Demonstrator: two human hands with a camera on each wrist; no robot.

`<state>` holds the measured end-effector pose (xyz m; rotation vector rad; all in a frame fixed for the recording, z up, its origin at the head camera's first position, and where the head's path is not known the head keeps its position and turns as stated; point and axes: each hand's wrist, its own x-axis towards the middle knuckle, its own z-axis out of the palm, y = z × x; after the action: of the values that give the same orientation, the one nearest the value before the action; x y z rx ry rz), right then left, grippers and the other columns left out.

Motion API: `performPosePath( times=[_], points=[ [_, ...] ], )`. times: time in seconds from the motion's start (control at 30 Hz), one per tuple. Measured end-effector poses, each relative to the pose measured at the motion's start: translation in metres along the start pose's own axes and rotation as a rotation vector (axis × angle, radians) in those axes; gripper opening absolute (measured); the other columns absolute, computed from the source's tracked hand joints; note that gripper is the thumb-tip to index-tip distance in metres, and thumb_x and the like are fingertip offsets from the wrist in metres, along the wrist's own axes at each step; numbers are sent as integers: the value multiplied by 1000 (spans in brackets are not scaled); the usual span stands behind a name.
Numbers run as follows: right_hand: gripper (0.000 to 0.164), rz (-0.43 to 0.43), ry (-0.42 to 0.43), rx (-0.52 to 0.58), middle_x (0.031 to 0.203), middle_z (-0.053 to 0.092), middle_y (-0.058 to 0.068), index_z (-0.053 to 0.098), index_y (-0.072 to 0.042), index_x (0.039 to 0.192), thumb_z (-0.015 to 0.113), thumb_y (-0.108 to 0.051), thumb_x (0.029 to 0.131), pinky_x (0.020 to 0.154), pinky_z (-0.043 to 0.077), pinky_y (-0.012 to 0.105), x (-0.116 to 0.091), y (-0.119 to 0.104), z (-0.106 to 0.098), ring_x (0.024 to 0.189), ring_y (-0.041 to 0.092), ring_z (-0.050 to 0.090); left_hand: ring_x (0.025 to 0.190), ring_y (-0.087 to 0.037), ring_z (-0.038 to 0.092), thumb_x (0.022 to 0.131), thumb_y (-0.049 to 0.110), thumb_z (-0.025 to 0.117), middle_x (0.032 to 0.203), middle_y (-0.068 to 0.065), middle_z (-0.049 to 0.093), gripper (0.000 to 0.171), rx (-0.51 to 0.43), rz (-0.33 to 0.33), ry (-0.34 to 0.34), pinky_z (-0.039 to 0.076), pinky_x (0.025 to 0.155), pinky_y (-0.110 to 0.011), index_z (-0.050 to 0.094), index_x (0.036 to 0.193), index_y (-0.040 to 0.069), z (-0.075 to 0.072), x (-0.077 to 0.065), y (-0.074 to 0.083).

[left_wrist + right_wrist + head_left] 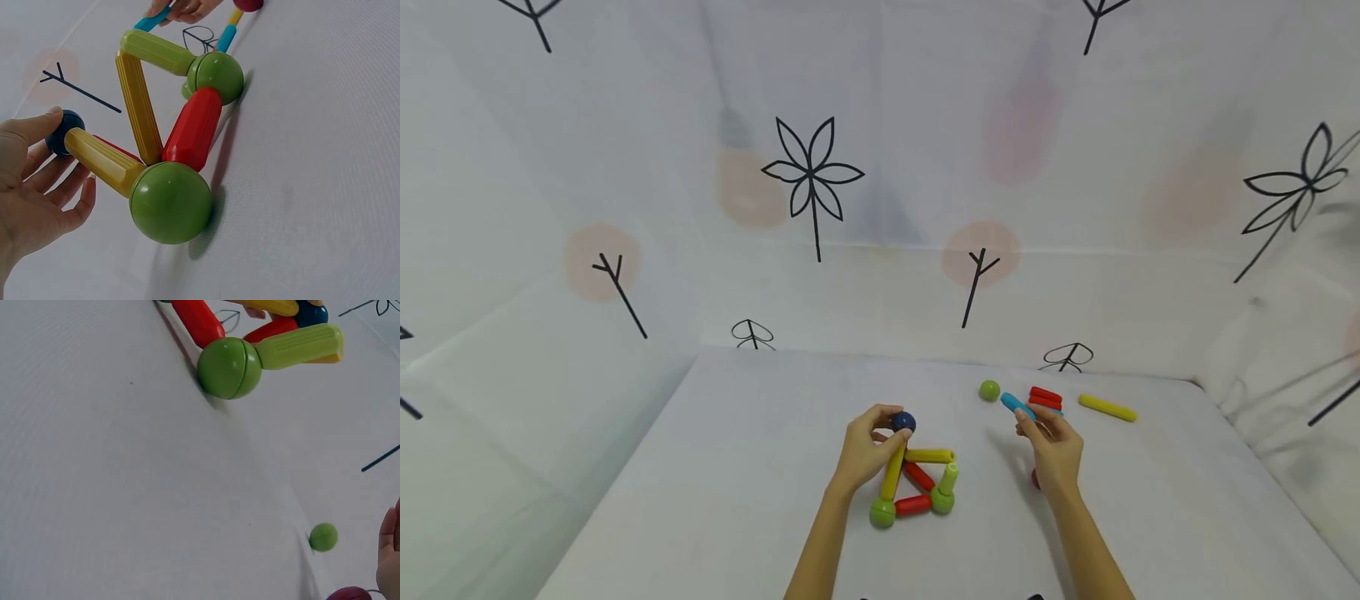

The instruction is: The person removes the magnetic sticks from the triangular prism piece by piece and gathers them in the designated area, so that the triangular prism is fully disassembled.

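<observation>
Both hands are narrowed on toy pieces: near the lower centre of the head view, the left hand (863, 450) pinches a dark blue ball (903, 421) between thumb and fingers, at the upper end of a yellow stick (892, 472) whose lower end meets a green ball (882, 512). Farther right in the frame, the right hand (1057, 454) pinches a light blue stick (1017, 405), which points to the upper left, apart from the joined pieces. Just beyond its fingers lie red sticks (1045, 392) on the surface (737, 500).

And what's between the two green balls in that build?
A red stick joins the left green ball to the right green ball; the head view shows it.
</observation>
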<state>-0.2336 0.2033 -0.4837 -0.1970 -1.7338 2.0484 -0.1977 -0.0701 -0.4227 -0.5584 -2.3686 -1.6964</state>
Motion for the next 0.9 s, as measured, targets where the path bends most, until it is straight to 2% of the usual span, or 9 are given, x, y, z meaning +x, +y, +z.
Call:
performPosePath(
  times=[0.17,0.23,0.33,0.47,0.6,0.67,0.73,0.83,0.9],
  points=[
    [27,-38,-24,53,82,66,-4,59,14,104,68,2,82,65,53,18,6,-6,-3,62,8,62,94,-34,60,87,3,63,106,-22,63,29,2,-5,-3,51,75,-30,59,113,-7,2,0,0],
    [26,-44,-20,36,81,66,-4,59,13,103,69,1,82,64,53,18,8,-9,-8,62,8,61,95,-34,60,87,3,63,106,-22,63,29,-1,-4,0,51,75,-30,59,113,-8,2,1,0],
    [28,-7,13,-23,81,66,-7,61,10,105,70,-4,82,64,52,16,13,-12,-20,65,6,61,95,-36,60,87,2,63,106,-23,63,29,-7,-3,3,51,74,-30,58,113,-9,1,0,2],
    [34,83,67,-192,78,63,-16,60,1,108,73,-17,82,63,49,12,19,-13,-39,66,3,58,95,-36,59,87,1,63,107,-24,63,29,-7,-1,1,51,74,-29,58,113,-9,0,0,3],
    [45,166,41,-421,76,58,-23,56,-1,115,70,-30,84,65,47,10,24,-6,-59,66,-1,55,95,-36,60,87,1,63,107,-23,63,29,0,-3,3,51,75,-29,58,114,-9,1,0,4],
    [48,193,-6,-526,86,62,-13,54,0,120,67,-31,87,66,46,8,24,-2,-66,69,-5,54,95,-36,60,87,2,63,107,-23,63,29,1,-8,5,51,75,-29,59,114,-8,1,-1,4],
    [48,205,-52,-610,99,65,2,53,1,124,64,-30,89,66,45,6,24,4,-72,71,-8,53,95,-35,60,87,2,63,107,-23,63,29,1,-13,6,51,75,-29,59,114,-8,1,-1,4],
    [46,207,-109,-705,118,58,21,52,2,127,60,-27,92,66,43,5,25,10,-76,83,2,55,95,-35,60,87,2,63,107,-23,63,29,0,-16,5,51,75,-30,59,114,-8,2,-1,3],
    [45,192,-138,-741,120,56,23,52,2,128,58,-27,93,65,41,5,28,14,-78,92,14,56,95,-35,60,87,2,63,107,-22,63,29,0,-16,4,51,75,-30,59,114,-8,2,-1,3]
  ],
)
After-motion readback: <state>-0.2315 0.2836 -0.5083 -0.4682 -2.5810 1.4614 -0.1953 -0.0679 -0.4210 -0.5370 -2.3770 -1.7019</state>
